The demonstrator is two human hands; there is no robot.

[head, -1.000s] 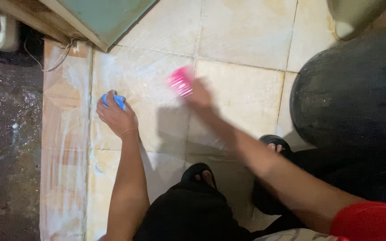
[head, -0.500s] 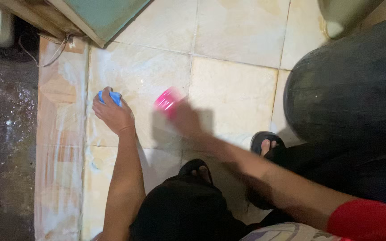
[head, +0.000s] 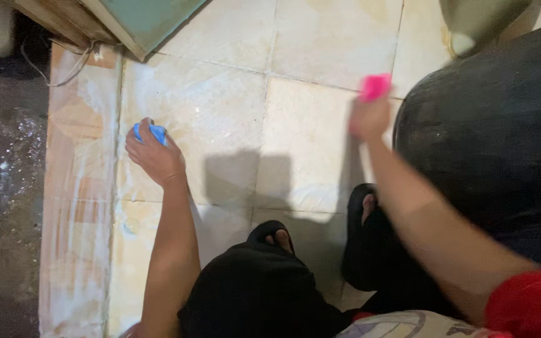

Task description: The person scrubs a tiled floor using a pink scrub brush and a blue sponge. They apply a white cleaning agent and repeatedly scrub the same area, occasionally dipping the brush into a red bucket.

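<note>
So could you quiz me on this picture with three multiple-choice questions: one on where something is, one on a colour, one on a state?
1. Where is the pink cup?
A. Raised beside the big dark barrel
B. Lying on the tiles
C. On the wooden frame

2. What colour is the thing under the left hand?
A. Green
B. Blue
C. Yellow

3. How do the floor tiles look?
A. Dry and dusty
B. Covered by a rug
C. Wet, with whitish streaks

Answers: 1 A, the right hand holds it up by the barrel. 2 B, a blue scrubber shows past the fingers. 3 C, the tiles shine and show smears.
</note>
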